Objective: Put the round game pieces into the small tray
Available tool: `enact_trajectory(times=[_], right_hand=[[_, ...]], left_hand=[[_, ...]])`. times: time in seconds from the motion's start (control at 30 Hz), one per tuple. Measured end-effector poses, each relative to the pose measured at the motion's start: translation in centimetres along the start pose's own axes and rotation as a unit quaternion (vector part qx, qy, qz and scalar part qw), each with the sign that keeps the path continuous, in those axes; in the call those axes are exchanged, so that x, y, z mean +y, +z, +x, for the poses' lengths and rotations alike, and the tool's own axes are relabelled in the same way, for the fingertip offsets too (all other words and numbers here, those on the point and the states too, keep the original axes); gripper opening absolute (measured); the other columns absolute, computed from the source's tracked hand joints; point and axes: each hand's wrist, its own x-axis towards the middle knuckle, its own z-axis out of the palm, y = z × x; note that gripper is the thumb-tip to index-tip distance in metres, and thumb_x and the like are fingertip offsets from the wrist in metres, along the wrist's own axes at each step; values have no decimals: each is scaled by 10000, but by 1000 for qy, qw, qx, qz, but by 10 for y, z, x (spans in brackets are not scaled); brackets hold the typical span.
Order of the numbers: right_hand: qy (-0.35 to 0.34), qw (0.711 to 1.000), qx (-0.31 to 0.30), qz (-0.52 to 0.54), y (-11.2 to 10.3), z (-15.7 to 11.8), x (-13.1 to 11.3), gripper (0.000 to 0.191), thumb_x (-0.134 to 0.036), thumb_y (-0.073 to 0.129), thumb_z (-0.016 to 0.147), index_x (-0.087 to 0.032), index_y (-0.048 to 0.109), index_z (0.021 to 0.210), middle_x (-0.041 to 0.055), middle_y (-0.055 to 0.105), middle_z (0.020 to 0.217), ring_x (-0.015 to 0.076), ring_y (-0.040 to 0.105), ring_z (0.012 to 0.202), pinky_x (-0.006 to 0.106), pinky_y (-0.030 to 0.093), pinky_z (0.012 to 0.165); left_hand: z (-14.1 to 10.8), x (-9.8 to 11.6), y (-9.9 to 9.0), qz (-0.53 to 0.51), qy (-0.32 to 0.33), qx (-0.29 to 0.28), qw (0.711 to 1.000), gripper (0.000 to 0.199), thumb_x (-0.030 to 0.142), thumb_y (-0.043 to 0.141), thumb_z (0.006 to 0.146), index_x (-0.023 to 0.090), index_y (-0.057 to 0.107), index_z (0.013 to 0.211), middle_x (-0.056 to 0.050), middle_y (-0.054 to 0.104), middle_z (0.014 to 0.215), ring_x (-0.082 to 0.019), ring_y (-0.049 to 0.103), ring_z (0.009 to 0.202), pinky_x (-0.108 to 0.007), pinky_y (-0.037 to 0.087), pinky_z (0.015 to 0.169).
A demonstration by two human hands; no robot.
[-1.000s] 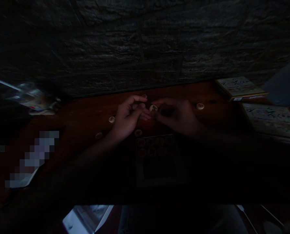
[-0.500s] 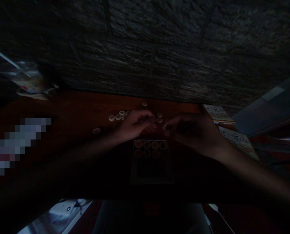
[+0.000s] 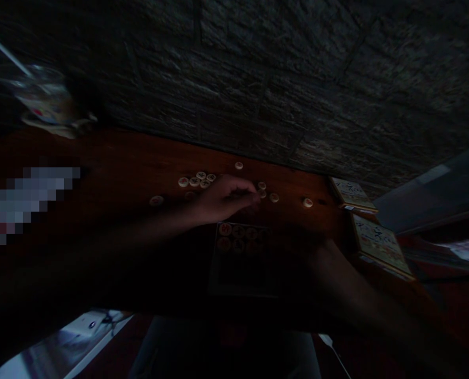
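My left hand (image 3: pixel 228 199) hovers over the wooden table with its fingers curled and their tips together, beside two Chinese chess pieces (image 3: pixel 261 186). Whatever those fingertips hold, if anything, is hidden. My right hand (image 3: pixel 297 237) is in deep shadow at the right side of a shallow box (image 3: pixel 215 271); its fingers are too dark to read. Rows of round chess pieces (image 3: pixel 225 229) with red and dark characters lie in the far part of the box. A loose group of pieces (image 3: pixel 195 182) sits left of my left hand, and single pieces (image 3: pixel 274 198) lie farther right.
Two flat printed boxes (image 3: pixel 380 245) lie at the table's right end. A plastic cup with a straw (image 3: pixel 47 97) stands at the far left. A stone wall (image 3: pixel 234 95) closes off the back edge. A white device (image 3: pixel 85 323) is below the front edge.
My right hand has drawn back from the loose pieces toward the box, uncovering pieces on the right. My left hand stays near the same pieces, while the view has tilted slightly.
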Motion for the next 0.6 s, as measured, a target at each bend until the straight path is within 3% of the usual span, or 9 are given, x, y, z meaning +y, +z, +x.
enact_trajectory(times=[0.13, 0.4, 0.6], right_hand=[[-9, 999, -23, -37, 0, -2, 0, 486, 5, 653, 837, -248, 814, 1220, 116, 847, 1094, 266, 835, 851, 333, 686, 726], [-10, 999, -31, -29, -3, -1, -3, 507, 46, 688, 820, -274, 830, 1186, 91, 846, 1086, 249, 835, 867, 294, 673, 728], [-27, 998, -2, -52, -1, -5, -3, 452, 64, 678, 799, -221, 819, 1119, 88, 848, 1085, 260, 839, 852, 299, 666, 690]], left_hand=[[0, 1, 0, 10, 2, 3, 1000, 192, 300, 697, 969, 206, 805, 840, -60, 827, 836, -196, 793, 762, -272, 585, 671], [-1, 0, -1, 25, 0, 1, 1000, 189, 282, 683, 972, 203, 803, 849, -56, 838, 847, -197, 802, 781, -275, 598, 683], [-1, 2, -1, 27, -26, -6, 999, 173, 240, 677, 966, 165, 797, 866, -54, 838, 863, -169, 800, 796, -234, 593, 698]])
